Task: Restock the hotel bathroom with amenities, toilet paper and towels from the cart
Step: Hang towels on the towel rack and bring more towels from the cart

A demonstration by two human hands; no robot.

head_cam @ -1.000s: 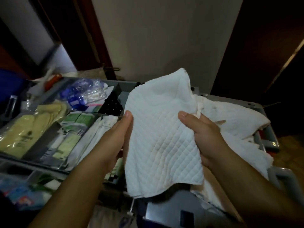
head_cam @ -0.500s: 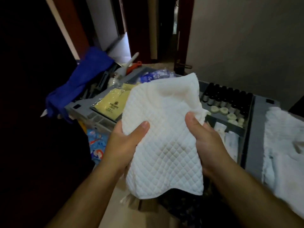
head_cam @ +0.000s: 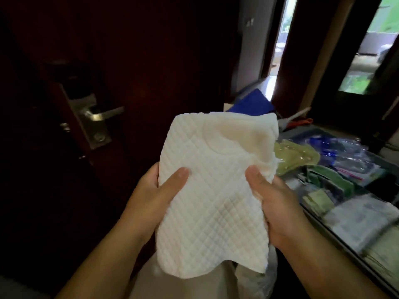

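At the centre of my view, the white quilted towel (head_cam: 213, 190) is held upright in front of the body. The left hand (head_cam: 151, 199) grips its edge at 9 o'clock, thumb laid across the front. The right hand (head_cam: 278, 203) clamps the bunched edge at 3 o'clock. The 2 hands are apart, with the cloth spanning them. The cart (head_cam: 336, 239) and its amenity packets (head_cam: 295, 156) sit at 3 o'clock, and the dark door's lever handle (head_cam: 103, 114) at 10 o'clock. I judge the towel light, soft and limp, neither slippery nor fragile. Its lower corners droop, so I would hold both side edges for carrying.
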